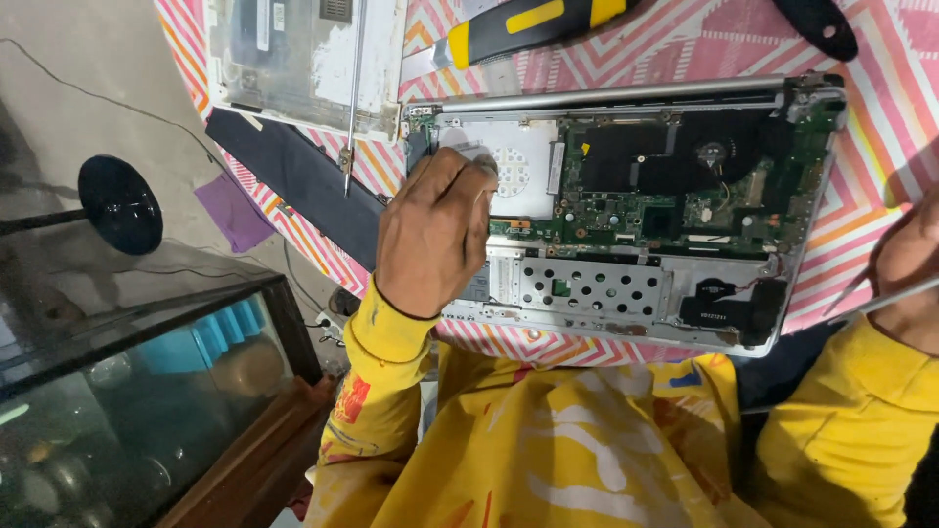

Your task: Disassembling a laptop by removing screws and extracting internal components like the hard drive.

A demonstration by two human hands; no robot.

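An opened laptop base (626,293) lies on a pink patterned table cover, showing its green circuit board (646,210), a black fan (719,152) and a perforated metal plate (587,288). My left hand (435,235) rests on the left part of the laptop, fingers curled down onto the inside near the silver plate; what its fingertips touch is hidden. My right hand (910,269) is at the right edge of view, closed around a thin metal tool (885,298) whose shaft points left toward the laptop. Both arms wear yellow sleeves.
A removed laptop cover (303,59) lies at the upper left with a thin metal rod (352,98) across it. A yellow and black utility knife (533,24) lies above the laptop. A glass tank (127,391) and a black round stand base (119,203) are on the left, below table level.
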